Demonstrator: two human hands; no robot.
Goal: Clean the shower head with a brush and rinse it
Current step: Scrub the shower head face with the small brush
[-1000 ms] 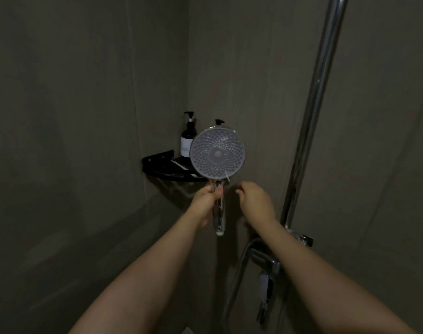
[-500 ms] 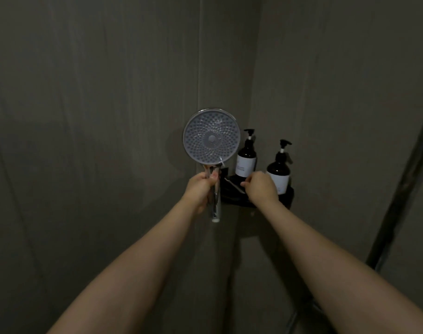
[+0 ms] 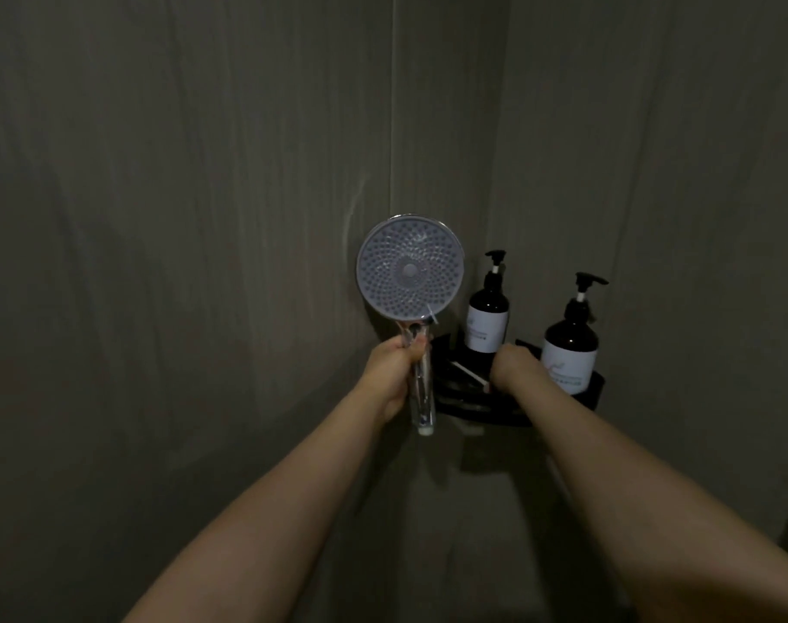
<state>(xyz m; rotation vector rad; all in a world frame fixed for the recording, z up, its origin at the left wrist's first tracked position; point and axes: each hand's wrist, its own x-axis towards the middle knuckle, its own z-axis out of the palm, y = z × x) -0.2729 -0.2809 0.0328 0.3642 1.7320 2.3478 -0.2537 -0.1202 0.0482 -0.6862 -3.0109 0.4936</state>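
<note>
My left hand point(image 3: 394, 375) grips the chrome handle of the round shower head point(image 3: 410, 267). The head stands upright with its nozzle face turned toward me, in front of the wall corner. A thin white brush point(image 3: 466, 372) lies on the black corner shelf point(image 3: 482, 413). My right hand point(image 3: 515, 368) reaches onto that shelf, and its curled fingers close over the brush's right end. The fingertips are mostly hidden behind the back of the hand.
Two dark pump bottles with white labels stand on the shelf, one point(image 3: 489, 314) at the back and one point(image 3: 569, 348) just right of my right hand. Grey tiled walls meet in the corner behind.
The view has swung left, so the chrome riser pipe is out of sight. My right hand has gone from beside the shower handle to the shelf and onto the brush. The left hand's grip is unchanged.
</note>
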